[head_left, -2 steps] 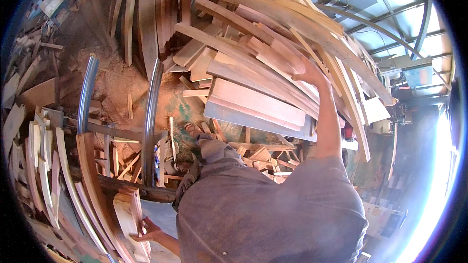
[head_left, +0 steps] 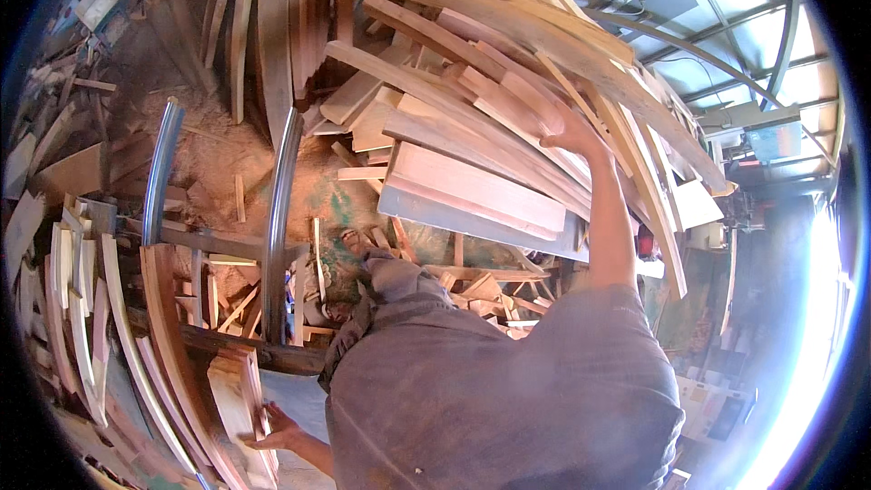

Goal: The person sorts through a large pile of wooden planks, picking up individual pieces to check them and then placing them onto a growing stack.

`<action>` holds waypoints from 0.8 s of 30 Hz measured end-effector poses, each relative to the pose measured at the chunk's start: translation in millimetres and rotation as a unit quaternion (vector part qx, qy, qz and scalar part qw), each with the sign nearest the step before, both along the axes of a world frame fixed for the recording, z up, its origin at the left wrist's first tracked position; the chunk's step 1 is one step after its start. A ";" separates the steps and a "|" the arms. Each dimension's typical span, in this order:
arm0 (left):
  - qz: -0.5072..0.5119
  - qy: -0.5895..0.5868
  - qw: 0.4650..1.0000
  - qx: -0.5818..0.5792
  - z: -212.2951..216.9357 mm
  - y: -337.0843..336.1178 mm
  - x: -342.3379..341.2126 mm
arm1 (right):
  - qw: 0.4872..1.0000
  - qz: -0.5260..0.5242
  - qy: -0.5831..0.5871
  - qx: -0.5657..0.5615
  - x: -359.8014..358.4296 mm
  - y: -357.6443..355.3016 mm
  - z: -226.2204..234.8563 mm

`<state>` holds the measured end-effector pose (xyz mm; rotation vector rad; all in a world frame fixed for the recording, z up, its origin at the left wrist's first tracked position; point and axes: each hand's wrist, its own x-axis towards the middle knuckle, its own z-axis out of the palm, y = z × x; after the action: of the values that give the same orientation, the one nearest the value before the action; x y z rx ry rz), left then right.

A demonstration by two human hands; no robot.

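Reaching up, my right hand [head_left: 570, 138] presses open-fingered against the stacked planks [head_left: 472, 186], clamping nothing. My left hand [head_left: 272, 434], below and left of that stack, curls its fingers onto a curved wooden piece [head_left: 238, 408]. A bluish rectangular sign [head_left: 774, 141] hangs right of the stack. Two grey metal bars [head_left: 279, 218] stand left of it.

Pale reddish-tan planks [head_left: 472, 186] upper centre; grey shirt [head_left: 499, 390] lower centre; silvery-blue rails [head_left: 279, 218] left of centre.
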<state>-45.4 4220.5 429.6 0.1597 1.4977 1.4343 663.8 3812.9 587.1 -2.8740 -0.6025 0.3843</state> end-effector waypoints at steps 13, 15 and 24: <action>-0.314 0.027 0.945 0.091 45.0 -37.5 105.4 | 0.998 -0.058 -0.039 -0.007 -34.0 3.6 4.6; -0.331 0.027 0.938 0.102 56.8 -30.0 114.4 | 0.991 -0.047 -0.127 -0.006 -63.3 17.4 18.8; -0.342 0.023 0.934 0.099 54.0 -17.7 126.8 | 0.982 -0.020 -0.187 -0.008 -114.4 11.0 -5.7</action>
<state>81.4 4202.8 483.6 0.7657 1.1559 1.0026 549.4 3823.9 581.4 -2.9868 -0.5972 -0.1656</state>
